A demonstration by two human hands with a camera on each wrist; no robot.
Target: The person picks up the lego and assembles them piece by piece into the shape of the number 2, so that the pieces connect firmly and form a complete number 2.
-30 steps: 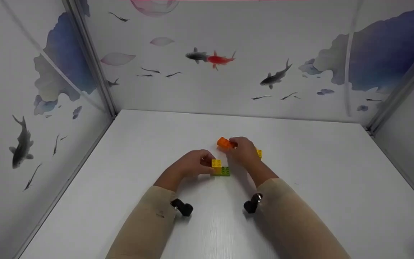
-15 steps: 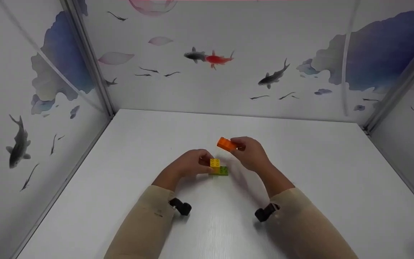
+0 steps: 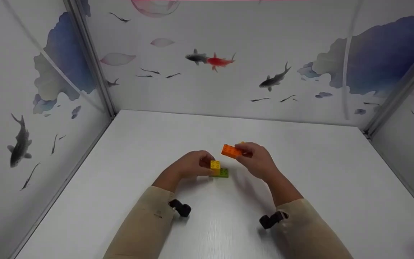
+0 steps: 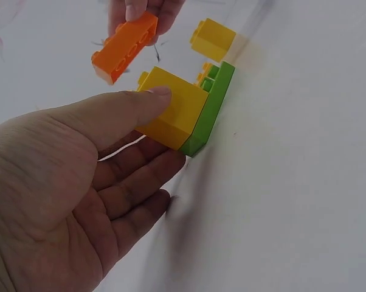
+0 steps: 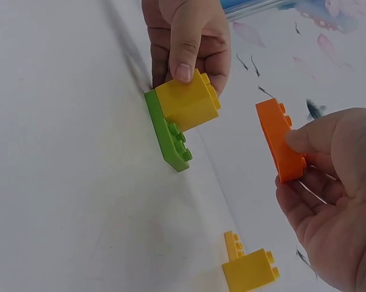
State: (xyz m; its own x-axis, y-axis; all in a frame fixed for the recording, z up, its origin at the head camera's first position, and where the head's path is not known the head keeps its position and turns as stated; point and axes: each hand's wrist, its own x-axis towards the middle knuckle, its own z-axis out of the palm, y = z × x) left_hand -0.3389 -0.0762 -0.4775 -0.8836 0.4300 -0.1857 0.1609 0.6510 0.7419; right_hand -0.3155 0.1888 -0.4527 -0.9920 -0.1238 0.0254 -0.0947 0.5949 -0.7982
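Note:
My left hand (image 3: 191, 164) pinches a yellow toy building brick (image 4: 177, 100), thumb against its side. That brick sits on one end of a green plate (image 5: 165, 137), whose remaining studs show in the right wrist view. Behind and to the right, my right hand (image 3: 259, 162) grips one end of a long orange brick (image 3: 230, 151) between thumb and fingers. The orange brick is held up above the table, apart from the yellow and green pieces. In the right wrist view its studs face right.
Beyond the hands, a loose yellow brick (image 5: 251, 271) stands on the white table (image 3: 156, 133), with a narrower yellow piece (image 5: 231, 244) beside it. From the head they are mostly hidden by the right hand. White printed walls (image 3: 225, 90) enclose the table at the back and sides.
My right hand has drawn back to the right and nearer with the orange brick, which has turned to show more of its studded top. The left hand keeps its hold in place.

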